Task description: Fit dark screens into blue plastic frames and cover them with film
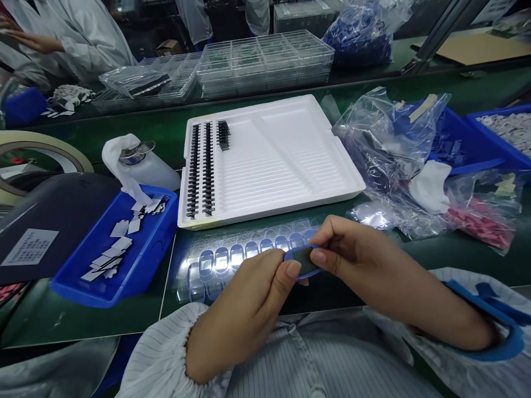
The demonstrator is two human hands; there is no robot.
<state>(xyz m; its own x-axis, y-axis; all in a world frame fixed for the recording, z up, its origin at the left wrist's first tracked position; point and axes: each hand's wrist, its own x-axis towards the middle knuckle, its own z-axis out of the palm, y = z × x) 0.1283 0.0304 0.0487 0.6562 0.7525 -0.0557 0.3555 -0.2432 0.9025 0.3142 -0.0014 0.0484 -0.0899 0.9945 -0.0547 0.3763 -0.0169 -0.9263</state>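
Observation:
Both of my hands meet low in the middle of the head view and pinch one small blue-rimmed oval part (302, 260) with a dark centre. My left hand (244, 309) grips its left end with thumb and fingers. My right hand (365, 265) holds its right end from above. Just beyond my fingers lies a clear plastic sheet (232, 257) with rows of oval pockets. Behind that sits a white slotted tray (286, 160); two full rows and a short third row of small black parts (201, 166) stand in its left slots.
A blue bin (149, 249) with small grey-white slips sits at the left, a white bottle (141, 163) behind it. Crumpled clear bags (390, 143), a white cloth and blue bins lie at the right. Stacked clear trays (265, 61) stand at the back. Another person's sleeve (83, 38) shows far left.

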